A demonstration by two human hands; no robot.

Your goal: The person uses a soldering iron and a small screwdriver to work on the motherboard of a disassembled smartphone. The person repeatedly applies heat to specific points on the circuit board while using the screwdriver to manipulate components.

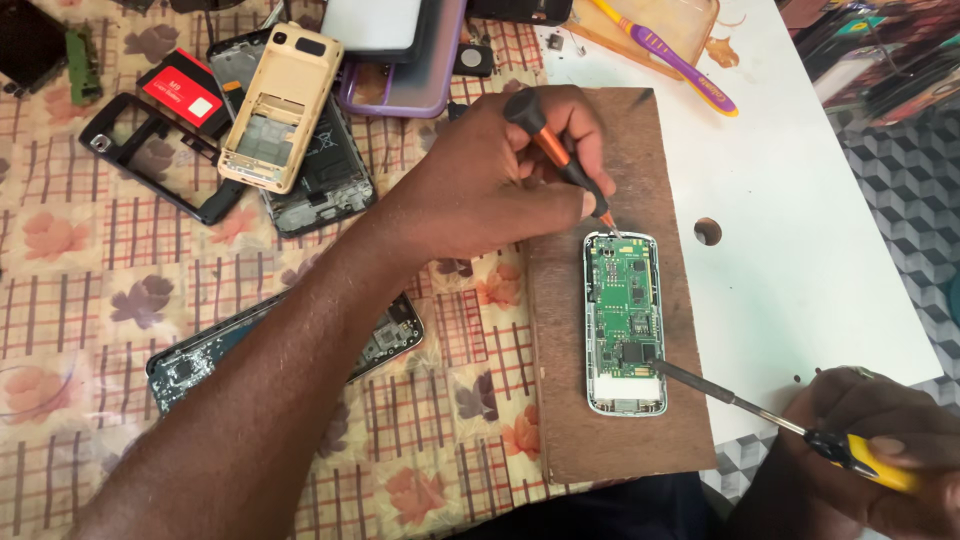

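Note:
An opened small phone [625,322] with its green circuit board bare lies on a brown board [560,340]. My left hand [490,185] grips a black-and-orange screwdriver [560,160], its tip at the phone's top edge. My right hand [880,450], at the lower right, holds a yellow-handled tool [740,402] whose metal tip rests on the phone's lower part.
On the flowered cloth at left lie a beige phone shell [280,105], a black frame [150,155], a red battery [185,88] and another opened phone [200,360]. A purple toothbrush [670,55] rests at the top. The white table has a round hole [707,231].

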